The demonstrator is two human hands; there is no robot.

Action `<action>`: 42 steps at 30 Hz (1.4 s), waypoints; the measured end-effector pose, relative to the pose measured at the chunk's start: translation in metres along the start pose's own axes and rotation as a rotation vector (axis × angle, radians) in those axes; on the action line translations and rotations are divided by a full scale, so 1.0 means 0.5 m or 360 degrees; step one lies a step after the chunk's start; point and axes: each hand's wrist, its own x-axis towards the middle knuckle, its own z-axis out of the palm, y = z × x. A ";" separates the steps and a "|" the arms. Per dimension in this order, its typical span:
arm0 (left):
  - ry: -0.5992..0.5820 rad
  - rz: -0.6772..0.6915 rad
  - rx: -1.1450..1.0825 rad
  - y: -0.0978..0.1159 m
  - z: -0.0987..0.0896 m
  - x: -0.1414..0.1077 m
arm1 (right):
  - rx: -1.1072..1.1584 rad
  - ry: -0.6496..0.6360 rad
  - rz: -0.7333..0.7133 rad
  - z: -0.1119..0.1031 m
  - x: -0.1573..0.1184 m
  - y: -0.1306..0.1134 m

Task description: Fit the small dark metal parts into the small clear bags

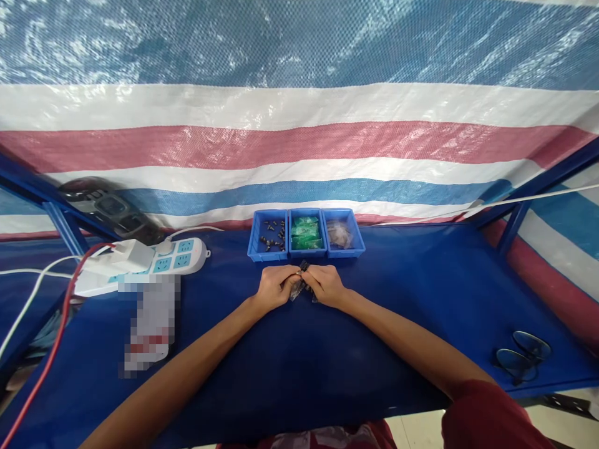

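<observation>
My left hand (276,289) and my right hand (328,288) meet in front of the bins, fingers closed. Both pinch a small clear plastic bag (295,290), which has dark small parts in or around it; the fingers hide most of it. Just beyond my hands stand three blue bins side by side. Several dark screws (270,241) lie loose in the left bin (267,256). Green packets (306,234) fill the middle bin (307,254). In the right bin (347,254) are clear plastic bags (339,234) whose contents I cannot make out.
On the blue table (384,368), a white power strip (194,257) with plugs and cables lies at left, near a blurred-out object (152,321). Eyeglasses (524,355) rest at the right edge. A striped tarp (299,146) hangs behind, with blue frame bars (538,178) at the sides.
</observation>
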 end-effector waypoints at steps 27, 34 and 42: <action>0.0042 -0.0177 -0.0004 0.018 -0.004 0.009 | 0.0128 0.0301 0.0242 -0.001 0.005 -0.006; 0.0070 -0.0206 0.0038 0.018 -0.002 0.010 | 0.0180 0.0358 0.0295 -0.006 0.008 -0.004; 0.0022 -0.0328 -0.0049 0.011 -0.001 0.009 | 0.0058 0.0539 0.0166 -0.005 0.007 -0.006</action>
